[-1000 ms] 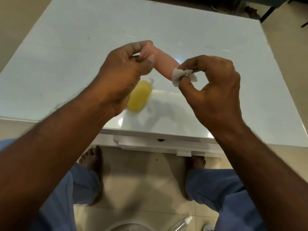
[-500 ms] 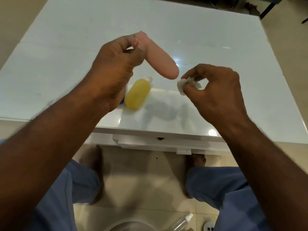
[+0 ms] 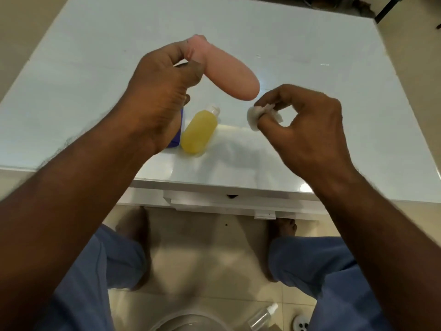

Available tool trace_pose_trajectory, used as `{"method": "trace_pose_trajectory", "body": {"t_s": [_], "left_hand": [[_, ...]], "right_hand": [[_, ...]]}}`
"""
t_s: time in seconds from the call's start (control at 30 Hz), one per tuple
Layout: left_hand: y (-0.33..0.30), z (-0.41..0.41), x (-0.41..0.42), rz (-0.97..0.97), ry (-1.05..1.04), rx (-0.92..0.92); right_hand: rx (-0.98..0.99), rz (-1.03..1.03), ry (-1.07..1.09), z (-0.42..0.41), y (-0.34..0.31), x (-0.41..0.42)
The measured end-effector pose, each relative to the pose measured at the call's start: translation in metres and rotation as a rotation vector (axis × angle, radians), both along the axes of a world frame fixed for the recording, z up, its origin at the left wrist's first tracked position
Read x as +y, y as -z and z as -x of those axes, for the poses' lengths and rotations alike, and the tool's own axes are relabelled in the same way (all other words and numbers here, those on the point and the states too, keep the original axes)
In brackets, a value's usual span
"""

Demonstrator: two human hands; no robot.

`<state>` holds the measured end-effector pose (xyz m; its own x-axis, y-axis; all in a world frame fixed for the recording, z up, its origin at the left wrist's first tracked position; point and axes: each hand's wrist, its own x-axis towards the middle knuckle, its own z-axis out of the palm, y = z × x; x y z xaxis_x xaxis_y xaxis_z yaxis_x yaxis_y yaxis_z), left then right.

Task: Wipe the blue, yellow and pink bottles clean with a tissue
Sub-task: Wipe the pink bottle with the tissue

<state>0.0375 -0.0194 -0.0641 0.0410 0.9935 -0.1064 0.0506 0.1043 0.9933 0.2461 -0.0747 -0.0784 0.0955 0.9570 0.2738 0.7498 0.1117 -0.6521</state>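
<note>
**Asker:** Above the white table (image 3: 310, 44), what is being held?

**Describer:** A pink bottle (image 3: 232, 75), lifted clear of the surface. The left hand (image 3: 162, 91) pinches it at the cap end with fingers and thumb, so the body sticks out bare toward the right and slopes down. Gripping only the neck probably leaves the whole body free for wiping.

**Asker:** And the tissue?

**Describer:** A small crumpled white tissue (image 3: 255, 115) is pinched between the thumb and fingertips of the right hand (image 3: 307, 130). It sits just below and right of the bottle's rounded base, near it but not touching. The wad faces the bottle, likely ready for a stroke.

**Asker:** Where are the other bottles?

**Describer:** A yellow bottle (image 3: 199, 131) lies on its side on the table, clear cap pointing away from the person, beneath the raised pink one. Just left of it, a sliver of the blue bottle (image 3: 177, 134) shows, mostly hidden behind the left wrist. Both lie near the front edge, within easy reach.

**Asker:** Anything else?

**Describer:** Lower down are the person's blue trousers (image 3: 322, 271) and bare feet on a tiled floor. At the bottom edge, a clear bottle with a white cap (image 3: 262, 317) lies beside a round rim, too cropped to name.

**Asker:** How far along is it?

**Describer:** I can't tell which bottles are clean; the pink one seems to be the one in hand.
</note>
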Motion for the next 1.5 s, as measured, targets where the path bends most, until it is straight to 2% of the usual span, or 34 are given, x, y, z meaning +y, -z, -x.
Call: {"method": "trace_pose_trajectory", "body": {"t_s": [0.1,0.23,0.3,0.4,0.67,0.77,0.87,1.03,1.17,1.5], "left_hand": [[0.0,-0.001,-0.002,0.045,0.09,-0.101],[0.001,-0.004,-0.007,0.081,0.226,-0.135],[0.002,-0.003,-0.007,0.072,0.238,-0.111],[0.002,-0.002,-0.008,0.074,0.205,-0.107],[-0.002,-0.009,-0.009,0.192,0.103,-0.331],[0.0,-0.01,-0.009,0.147,0.069,-0.235],[0.003,-0.008,-0.008,0.119,0.062,-0.123],[0.009,-0.007,-0.007,0.118,0.047,-0.019],[0.011,-0.009,-0.009,0.097,0.106,-0.008],[0.012,-0.016,-0.014,0.037,0.162,0.06]], "right_hand": [[0.271,0.021,0.112,-0.003,-0.005,0.004],[0.894,0.262,0.198,0.004,-0.015,0.007],[0.983,0.303,0.205,0.007,-0.017,0.007],[0.921,0.291,0.208,0.007,-0.016,0.008],[0.891,0.301,0.22,0.002,-0.01,0.009],[0.864,0.274,0.206,0.002,-0.009,0.009],[0.845,0.157,0.176,0.0,-0.009,0.008],[0.522,-0.101,-0.025,-0.003,-0.005,0.007],[0.364,-0.093,-0.164,0.007,-0.002,0.003],[0.365,-0.107,-0.176,0.011,-0.002,0.003]]}}
